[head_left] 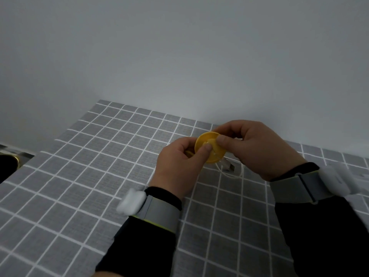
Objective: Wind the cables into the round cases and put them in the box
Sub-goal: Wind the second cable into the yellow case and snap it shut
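Both hands meet above the far right part of the bench [83,176], pinching one yellow round case [209,149] between them. Left hand [177,166] comes up from about 7 o'clock of the case, its fingers curled shut, with the thumb pressed onto the case's near face and the other fingers tucked behind the left rim. Right hand [259,148] closes in from 3 o'clock, its thumb lying on the case's centre just beside the left thumb, while its curled fingers wrap over the top and back of the rim. So each hand is closed in a grip on the case, which is held clear of the bench and tilted so that its flat face looks toward the camera.

From the case's lower edge, at about 5 o'clock, a thin white cable [229,173] hangs down in a loose loop, reaching the bench under the right hand. A small grey plug [229,165] shows just beside that loop; whether it rests on the cloth I cannot tell.

Grey cloth with a white grid covers the bench. Each forearm wears a dark sleeve and a grey wrist strap [159,210] carrying a blurred white device [130,201].
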A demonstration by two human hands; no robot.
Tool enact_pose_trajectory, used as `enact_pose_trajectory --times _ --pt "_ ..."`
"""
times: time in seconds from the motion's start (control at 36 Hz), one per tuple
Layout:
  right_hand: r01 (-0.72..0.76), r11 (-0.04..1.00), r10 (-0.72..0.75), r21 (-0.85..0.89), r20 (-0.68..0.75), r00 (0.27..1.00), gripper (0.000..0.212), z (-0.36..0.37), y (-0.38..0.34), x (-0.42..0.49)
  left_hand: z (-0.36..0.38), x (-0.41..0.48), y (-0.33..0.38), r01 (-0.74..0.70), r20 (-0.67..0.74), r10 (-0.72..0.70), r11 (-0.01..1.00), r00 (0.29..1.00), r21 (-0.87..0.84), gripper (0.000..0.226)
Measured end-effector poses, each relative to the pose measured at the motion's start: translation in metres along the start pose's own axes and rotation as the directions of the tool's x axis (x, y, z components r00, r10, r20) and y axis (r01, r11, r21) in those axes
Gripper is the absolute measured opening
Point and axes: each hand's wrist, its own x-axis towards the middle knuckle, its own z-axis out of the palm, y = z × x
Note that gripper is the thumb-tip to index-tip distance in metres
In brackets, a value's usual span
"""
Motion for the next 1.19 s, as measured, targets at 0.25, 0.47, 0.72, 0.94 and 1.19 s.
enact_pose_trajectory --times 0.25,0.47,0.72,0.94,1.19 --pt "-0.104 0.984 0.111 0.146 -0.045 0.993 0.010 0.016 0.000 0.003 0.002 0.005 -0.005 0.052 -0.150 -0.064 0.995 0.987 -0.083 0.011" --pt "-0.158 0.934 0.181 0.320 -0.042 0.983 0.007 0.035 0.001 0.005 -0.001 0.006 -0.002 0.076 -0.187 -0.116 0.975 0.975 -0.207 0.008" --pt "0.030 0.999 -0.032 -0.021 -0.103 0.994 0.009 0.001 -0.012 -0.001 0.000 0.003 0.003 0.077 0.033 -0.070 0.908 0.997 -0.411 0.032" --pt "0.091 0.967 -0.107 -0.236 -0.054 0.993 0.014 -0.003 -0.018 -0.003 0.001 0.003 0.002 0.107 0.078 -0.080 0.880 0.994 -0.464 0.018" --pt "0.000 0.998 -0.018 -0.068 -0.257 0.966 0.018 0.031 -0.006 0.006 -0.001 0.008 -0.006 0.094 -0.095 -0.140 0.922 0.986 -0.376 0.021"
